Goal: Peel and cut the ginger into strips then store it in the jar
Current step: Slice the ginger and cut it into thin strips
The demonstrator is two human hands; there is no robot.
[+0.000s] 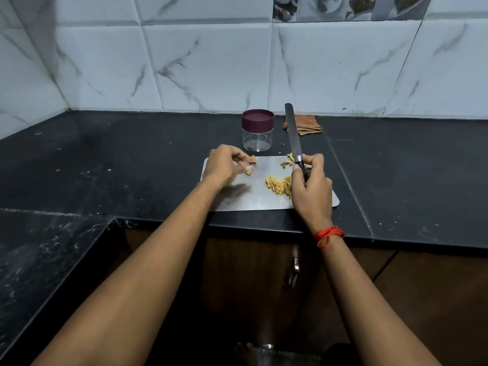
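Note:
A steel cutting board [253, 199] lies on the black counter. A pile of yellow ginger strips [277, 184] sits on it, just left of my right hand [311, 186]. That hand grips the dark handle of a long knife [292, 130], whose blade points up and away. At the board's far left, my left hand [224, 165] pinches small brownish ginger pieces [252, 162]. More peel scraps [287, 161] lie at the board's far edge by the knife. A clear jar [257, 130] with a maroon lid on stands behind the board.
A folded brown checked cloth [306, 124] lies by the tiled wall [211, 67] behind the knife blade. The counter turns a corner on the left, with its front edge [264, 225] just below the board. A cabinet handle [294, 268] shows under the counter.

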